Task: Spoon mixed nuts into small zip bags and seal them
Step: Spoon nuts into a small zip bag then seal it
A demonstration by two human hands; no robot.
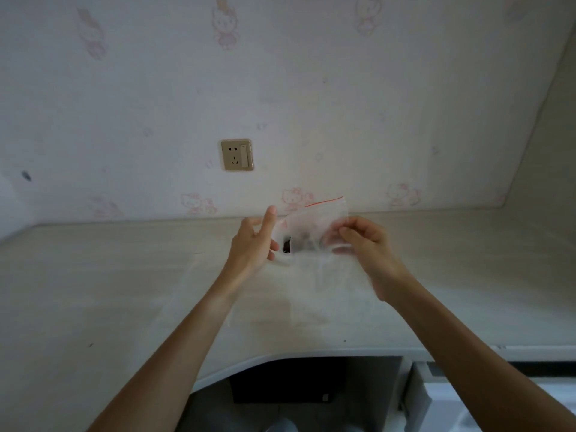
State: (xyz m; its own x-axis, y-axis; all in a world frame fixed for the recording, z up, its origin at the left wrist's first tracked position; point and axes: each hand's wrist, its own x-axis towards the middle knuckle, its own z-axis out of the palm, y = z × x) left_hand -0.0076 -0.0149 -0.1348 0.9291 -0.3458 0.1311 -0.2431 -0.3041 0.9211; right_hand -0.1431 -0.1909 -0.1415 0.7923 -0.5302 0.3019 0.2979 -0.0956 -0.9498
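Note:
I hold a small clear zip bag [314,224] with a red seal line above the pale desk [109,275]. A few dark nuts [288,244] sit in its lower left corner. My right hand [363,244] pinches the bag's right side between thumb and fingers. At the bag's left edge is my left hand [255,241], index finger raised straight, the other fingers against the bag; the grip there is blurred. The seal line runs tilted, its right end higher. No spoon or nut container is in view.
A faint clear plastic sheet or flat bags [265,294] lies on the desk under my hands. A wall socket [237,154] sits on the wallpapered wall behind. The desk's curved front edge [280,357] is near me, with a white drawer unit [467,397] at lower right.

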